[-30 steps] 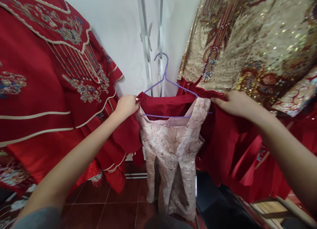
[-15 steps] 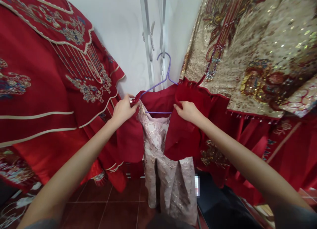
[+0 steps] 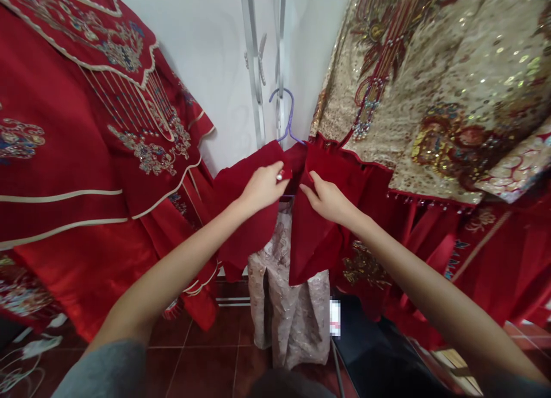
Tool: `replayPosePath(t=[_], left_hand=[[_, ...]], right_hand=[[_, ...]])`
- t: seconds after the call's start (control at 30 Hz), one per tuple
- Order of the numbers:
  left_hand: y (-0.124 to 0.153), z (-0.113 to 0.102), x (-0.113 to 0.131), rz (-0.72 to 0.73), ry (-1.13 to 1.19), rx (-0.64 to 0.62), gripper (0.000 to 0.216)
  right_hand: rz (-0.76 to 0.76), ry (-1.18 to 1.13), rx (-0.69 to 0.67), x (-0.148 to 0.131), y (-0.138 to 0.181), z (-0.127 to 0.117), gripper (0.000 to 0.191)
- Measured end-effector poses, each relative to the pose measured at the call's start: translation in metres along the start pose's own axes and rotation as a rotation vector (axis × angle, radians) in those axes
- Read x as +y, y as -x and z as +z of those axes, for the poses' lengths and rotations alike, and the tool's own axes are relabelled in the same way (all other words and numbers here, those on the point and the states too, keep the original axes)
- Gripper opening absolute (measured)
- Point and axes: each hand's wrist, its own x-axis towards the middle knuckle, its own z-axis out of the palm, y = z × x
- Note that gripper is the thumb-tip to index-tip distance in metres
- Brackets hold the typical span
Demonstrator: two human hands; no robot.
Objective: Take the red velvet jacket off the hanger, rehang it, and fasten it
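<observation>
A plain dark red jacket point(image 3: 316, 243) hangs on a purple wire hanger point(image 3: 286, 114) over a pale pink brocade dress point(image 3: 286, 312). My left hand point(image 3: 262, 186) pinches the jacket's left front edge near the collar. My right hand point(image 3: 327, 200) grips the right front edge. The two hands sit close together at the middle, with the red panels drawn over the top of the pink dress. Only the hanger's hook shows above the cloth.
A red embroidered robe point(image 3: 77, 157) hangs at the left, a gold sequined garment point(image 3: 439, 82) with a red skirt at the right. A silver metal stand point(image 3: 258, 65) rises against the white wall. Dark red floor tiles point(image 3: 202, 358) lie below, with a black object point(image 3: 379, 358) at lower right.
Both hands moved inward, from the hanger's shoulders to the middle, pulling the red jacket fronts together over the pink dress. The hanger's bar and arms are now covered.
</observation>
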Motion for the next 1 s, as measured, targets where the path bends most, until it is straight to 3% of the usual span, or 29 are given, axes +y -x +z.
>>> replayPosePath(t=[0.1, 0.2, 0.3, 0.47, 0.6, 0.8, 1.0], left_hand=[[0.01, 0.02, 0.005, -0.102, -0.143, -0.123, 0.015], [0.024, 0.029, 0.0, -0.134, -0.09, -0.074, 0.019], [0.038, 0.033, -0.006, -0.065, 0.137, 0.006, 0.025], [0.047, 0.032, -0.01, -0.132, 0.421, 0.107, 0.02], [0.039, 0.037, -0.01, -0.214, 0.58, 0.125, 0.019], [0.031, 0.057, -0.009, -0.354, 0.908, 0.226, 0.035], [0.04, 0.056, -0.004, -0.268, 0.899, 0.222, 0.015]], right_hand=[[0.089, -0.085, 0.102, 0.007, 0.006, 0.004, 0.021], [0.126, -0.335, 0.202, 0.013, 0.009, 0.01, 0.037], [0.101, -0.527, 0.149, 0.011, 0.011, 0.013, 0.048], [0.096, -0.719, 0.05, 0.004, 0.012, 0.015, 0.028], [0.054, -0.719, 0.061, 0.007, 0.011, 0.022, 0.022], [0.035, -0.632, 0.096, 0.008, 0.012, 0.023, 0.021], [0.004, -0.673, 0.058, 0.008, 0.015, 0.02, 0.02]])
